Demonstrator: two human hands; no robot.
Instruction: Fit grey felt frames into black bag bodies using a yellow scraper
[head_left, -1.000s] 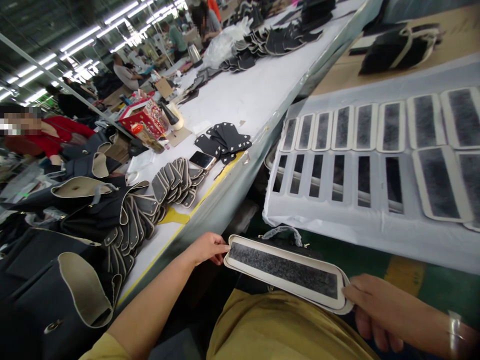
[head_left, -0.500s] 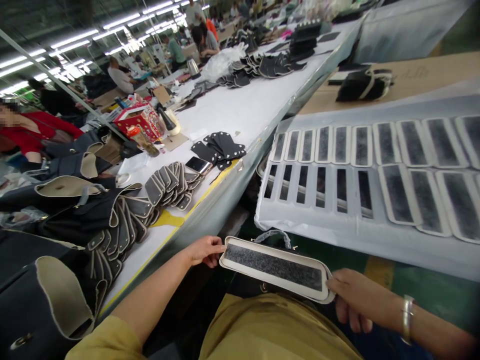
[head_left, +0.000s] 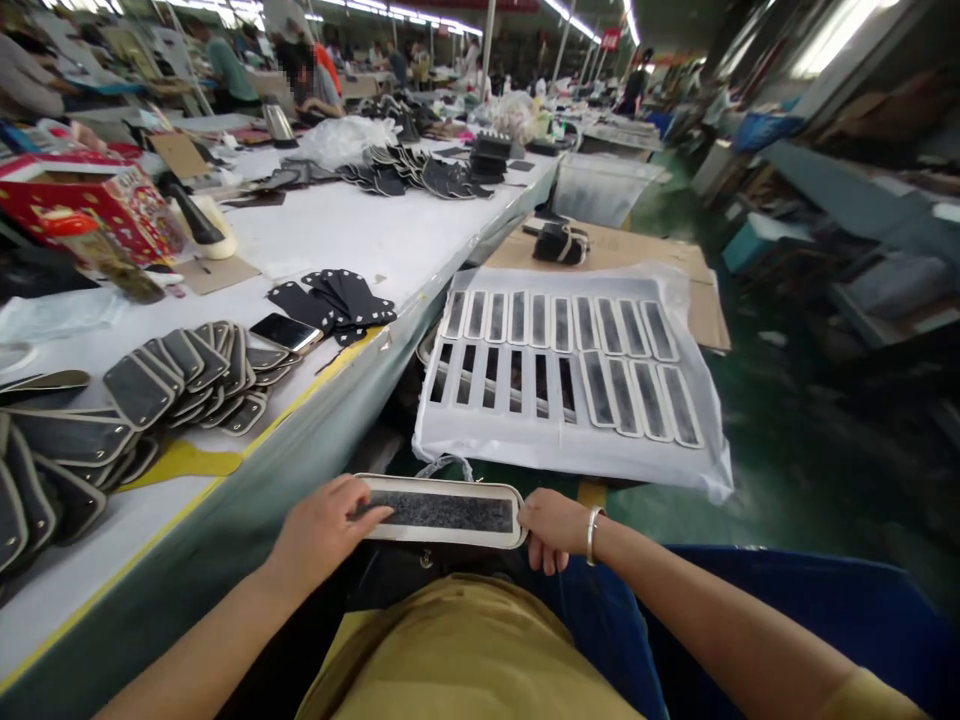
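A long panel [head_left: 450, 512] with rounded ends, a pale rim and a dark grey strip down its middle stretches between my two hands, just in front of my body. My left hand [head_left: 326, 525] grips its left end, thumb pressed over the dark strip. At the opposite end, my right hand [head_left: 555, 525] pinches the rim, its other fingers curled below. Black material with a small metal fitting [head_left: 426, 558] shows under the panel. A clear-wrapped loop [head_left: 446, 465] sticks out behind it. How the panel joins the black material is hidden.
Ahead, a white-covered board [head_left: 495, 455] carries rows of pale-rimmed dark strips [head_left: 585, 325]. On the long white table [head_left: 360, 240] at left lie stacked dark flaps [head_left: 180, 370], a phone [head_left: 285, 332] and black pieces [head_left: 337, 300]. Other people work farther back.
My view has swung right and levelled. My left hand has shifted inward along the panel, its thumb now over the strip; my right hand still grips the other end.
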